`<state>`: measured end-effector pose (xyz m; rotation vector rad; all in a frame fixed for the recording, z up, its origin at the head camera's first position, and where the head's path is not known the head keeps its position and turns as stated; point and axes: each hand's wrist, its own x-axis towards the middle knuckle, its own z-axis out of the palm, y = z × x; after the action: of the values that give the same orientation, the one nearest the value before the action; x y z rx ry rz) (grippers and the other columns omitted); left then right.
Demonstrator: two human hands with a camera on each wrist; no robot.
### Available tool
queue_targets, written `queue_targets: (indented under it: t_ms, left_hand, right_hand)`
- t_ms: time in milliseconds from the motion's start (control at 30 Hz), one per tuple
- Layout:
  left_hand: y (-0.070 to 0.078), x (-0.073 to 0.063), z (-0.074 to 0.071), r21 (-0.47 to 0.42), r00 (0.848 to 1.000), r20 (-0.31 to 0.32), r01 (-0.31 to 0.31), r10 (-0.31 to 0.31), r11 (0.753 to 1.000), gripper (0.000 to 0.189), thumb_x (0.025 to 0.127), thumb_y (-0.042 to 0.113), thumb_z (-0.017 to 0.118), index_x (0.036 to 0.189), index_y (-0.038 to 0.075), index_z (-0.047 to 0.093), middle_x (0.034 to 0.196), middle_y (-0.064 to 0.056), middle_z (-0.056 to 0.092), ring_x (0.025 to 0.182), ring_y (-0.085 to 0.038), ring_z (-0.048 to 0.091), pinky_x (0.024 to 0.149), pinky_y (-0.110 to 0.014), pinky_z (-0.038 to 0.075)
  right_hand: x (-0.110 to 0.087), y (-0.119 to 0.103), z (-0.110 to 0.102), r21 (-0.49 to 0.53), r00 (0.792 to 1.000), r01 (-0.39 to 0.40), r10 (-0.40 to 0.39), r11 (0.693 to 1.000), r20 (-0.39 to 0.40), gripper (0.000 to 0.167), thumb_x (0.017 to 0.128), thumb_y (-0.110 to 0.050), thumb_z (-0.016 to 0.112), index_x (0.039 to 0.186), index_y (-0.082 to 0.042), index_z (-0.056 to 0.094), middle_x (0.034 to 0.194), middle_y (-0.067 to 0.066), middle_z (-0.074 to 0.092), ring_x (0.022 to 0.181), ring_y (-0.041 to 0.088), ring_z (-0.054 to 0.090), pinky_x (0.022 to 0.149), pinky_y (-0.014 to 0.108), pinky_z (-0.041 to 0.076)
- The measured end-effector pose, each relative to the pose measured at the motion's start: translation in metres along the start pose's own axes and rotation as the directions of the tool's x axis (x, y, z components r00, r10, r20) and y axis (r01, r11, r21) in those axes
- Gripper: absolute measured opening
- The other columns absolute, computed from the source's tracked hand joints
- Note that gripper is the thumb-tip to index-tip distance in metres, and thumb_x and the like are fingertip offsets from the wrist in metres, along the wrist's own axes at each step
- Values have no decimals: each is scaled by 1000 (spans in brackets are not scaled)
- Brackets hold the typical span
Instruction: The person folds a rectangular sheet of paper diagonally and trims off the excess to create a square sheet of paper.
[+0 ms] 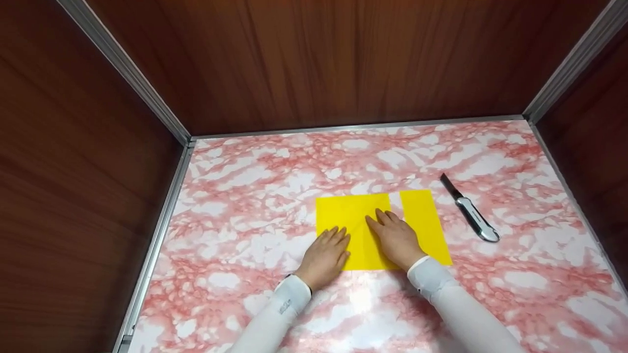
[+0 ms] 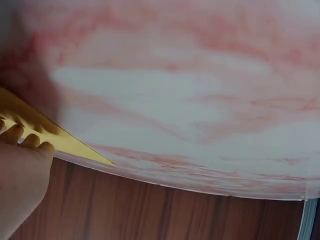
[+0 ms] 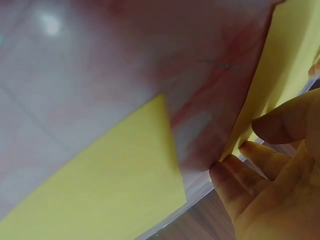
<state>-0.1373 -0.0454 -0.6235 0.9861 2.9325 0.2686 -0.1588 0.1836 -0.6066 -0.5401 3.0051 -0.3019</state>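
Two pieces of yellow paper lie side by side on the table: a larger sheet (image 1: pixel 351 213) and a narrower strip (image 1: pixel 424 215) to its right, with a gap between them at the far end. My left hand (image 1: pixel 324 257) rests on the larger sheet's left part, fingers extended. My right hand (image 1: pixel 398 240) rests near that sheet's right edge, its palm covering part of the gap. In the right wrist view, the right fingertips (image 3: pixel 216 170) touch the edge of the larger sheet (image 3: pixel 261 95), apart from the strip (image 3: pixel 115 175). The left wrist view shows the left fingers on the yellow sheet (image 2: pixel 70 145).
A utility knife (image 1: pixel 473 215) with its dark blade out lies right of the strip, blade pointing away. The table (image 1: pixel 235 196) has a red and white marbled top. Brown wood-look panels (image 1: pixel 314 63) with metal edging close it in at the back and sides.
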Motion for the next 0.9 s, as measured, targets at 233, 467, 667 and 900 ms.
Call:
queue_targets:
  t_ms: [233,467,667,900]
  left_hand:
    - [7,-6,3,73,999,31,14,-16,997,55,104,44,37,148,12,43,156,-5,32,144,-24,24,115,-41,18]
    - [13,-4,4,137,998,36,36,-42,990,56,104,46,35,147,12,45,155,-4,34,143,-23,27,115,-41,20]
    - [14,-8,8,118,998,34,39,-44,992,59,104,47,33,150,11,39,157,-5,28,145,-23,21,116,-40,17]
    - [14,-23,14,76,998,56,15,-20,997,68,104,50,29,155,5,19,161,-12,10,147,-26,8,116,-44,10]
  right_hand:
    - [0,-1,2,-5,1000,-6,6,1000,-24,50,96,-16,60,145,-15,48,149,17,40,134,40,36,105,57,32]
    - [-4,-7,8,41,994,100,-98,994,-42,49,98,-28,53,144,-13,50,153,15,35,139,37,30,112,52,22]
    - [-9,-9,14,23,981,190,-191,981,22,57,101,-44,43,151,-16,38,158,9,26,144,31,20,114,51,15]
    - [-3,-1,12,10,990,137,-137,991,18,62,101,-45,44,151,-10,35,157,14,25,144,34,20,114,52,15]
